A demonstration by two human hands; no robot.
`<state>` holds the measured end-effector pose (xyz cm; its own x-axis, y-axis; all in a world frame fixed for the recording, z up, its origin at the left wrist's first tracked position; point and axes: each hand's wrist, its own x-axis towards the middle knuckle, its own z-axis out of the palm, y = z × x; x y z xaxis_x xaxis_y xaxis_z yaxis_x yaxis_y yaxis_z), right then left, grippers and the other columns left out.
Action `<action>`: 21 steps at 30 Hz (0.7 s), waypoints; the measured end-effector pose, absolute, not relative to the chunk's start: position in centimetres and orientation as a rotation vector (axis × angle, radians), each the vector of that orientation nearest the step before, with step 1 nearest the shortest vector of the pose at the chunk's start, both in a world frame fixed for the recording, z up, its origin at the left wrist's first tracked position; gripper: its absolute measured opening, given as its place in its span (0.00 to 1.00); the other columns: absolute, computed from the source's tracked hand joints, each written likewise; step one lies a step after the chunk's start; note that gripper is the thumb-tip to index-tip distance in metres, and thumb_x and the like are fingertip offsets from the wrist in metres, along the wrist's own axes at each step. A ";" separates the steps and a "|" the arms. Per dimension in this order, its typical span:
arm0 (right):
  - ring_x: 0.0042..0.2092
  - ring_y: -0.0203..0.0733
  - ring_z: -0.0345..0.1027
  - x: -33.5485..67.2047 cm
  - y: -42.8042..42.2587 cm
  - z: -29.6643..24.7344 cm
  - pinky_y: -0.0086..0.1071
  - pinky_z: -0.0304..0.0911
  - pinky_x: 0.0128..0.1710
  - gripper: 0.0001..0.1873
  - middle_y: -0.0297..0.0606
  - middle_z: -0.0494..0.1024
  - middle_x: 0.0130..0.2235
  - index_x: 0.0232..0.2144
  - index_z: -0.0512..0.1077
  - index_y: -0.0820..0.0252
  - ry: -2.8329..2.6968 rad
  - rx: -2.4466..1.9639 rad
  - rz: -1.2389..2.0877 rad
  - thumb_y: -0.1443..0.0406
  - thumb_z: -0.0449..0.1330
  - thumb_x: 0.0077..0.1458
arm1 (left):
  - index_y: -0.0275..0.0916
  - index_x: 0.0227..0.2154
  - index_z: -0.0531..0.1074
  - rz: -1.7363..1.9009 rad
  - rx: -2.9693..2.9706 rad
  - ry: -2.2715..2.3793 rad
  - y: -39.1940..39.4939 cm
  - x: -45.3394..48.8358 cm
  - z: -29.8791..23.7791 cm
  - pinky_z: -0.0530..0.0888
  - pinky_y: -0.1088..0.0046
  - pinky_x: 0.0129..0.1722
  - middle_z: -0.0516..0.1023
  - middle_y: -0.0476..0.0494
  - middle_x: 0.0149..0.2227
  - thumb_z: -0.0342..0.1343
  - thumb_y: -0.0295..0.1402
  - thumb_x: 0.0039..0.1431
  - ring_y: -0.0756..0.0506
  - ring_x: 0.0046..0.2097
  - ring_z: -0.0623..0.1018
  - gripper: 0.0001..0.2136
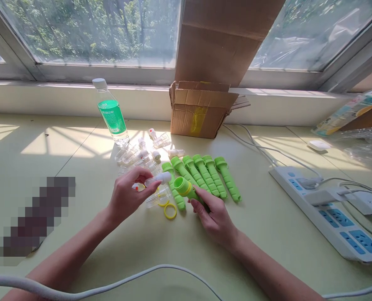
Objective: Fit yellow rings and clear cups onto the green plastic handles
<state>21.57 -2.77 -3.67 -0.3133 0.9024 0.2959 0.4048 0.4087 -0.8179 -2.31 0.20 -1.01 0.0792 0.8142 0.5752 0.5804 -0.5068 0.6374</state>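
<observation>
My left hand (129, 190) is closed, pinching a small white cylindrical piece (160, 179) between thumb and fingers. My right hand (213, 213) wraps around a green plastic handle (186, 188). The handle's threaded, hollow mouth tilts up to the left, near the white piece but apart from it, with a yellow ring around its neck. Behind it lie several more green handles (204, 175) in a row. Clear ribbed plastic tubes (129, 154) and white pieces with red dots (152, 133) are piled behind my left hand. A loose yellow ring (170, 211) lies in front of them.
A bottle with a green label (112, 117) and an opened cardboard box (201, 113) stand at the back by the window. To the right lies a power strip (327, 213) with plugs and cables. A white cable (135, 274) crosses the front, over my left forearm.
</observation>
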 end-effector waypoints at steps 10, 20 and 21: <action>0.40 0.43 0.72 21.8 -2.3 -4.4 0.33 0.67 0.39 0.20 0.41 0.77 0.42 0.54 0.65 0.56 -2.021 -1.039 0.507 0.68 0.54 0.60 | 0.35 0.27 0.68 1.353 1.574 1.214 -0.3 -2.0 0.1 0.74 0.79 0.20 0.72 0.52 0.23 0.65 0.33 0.47 0.52 0.22 0.76 0.11; 0.42 0.46 0.72 21.7 -2.4 -4.4 0.36 0.67 0.42 0.18 0.45 0.77 0.42 0.52 0.67 0.60 -2.083 -1.076 0.500 0.67 0.54 0.60 | 0.34 0.26 0.70 1.270 1.548 1.122 0.0 -2.0 0.6 0.73 0.82 0.21 0.73 0.52 0.22 0.66 0.31 0.47 0.54 0.21 0.75 0.09; 0.42 0.46 0.72 21.7 -2.4 -4.4 0.36 0.67 0.41 0.18 0.45 0.77 0.42 0.52 0.67 0.60 -2.089 -1.077 0.487 0.68 0.54 0.60 | 0.34 0.26 0.70 1.268 1.554 1.129 0.0 -2.1 0.7 0.73 0.82 0.20 0.74 0.51 0.22 0.66 0.31 0.46 0.54 0.21 0.75 0.09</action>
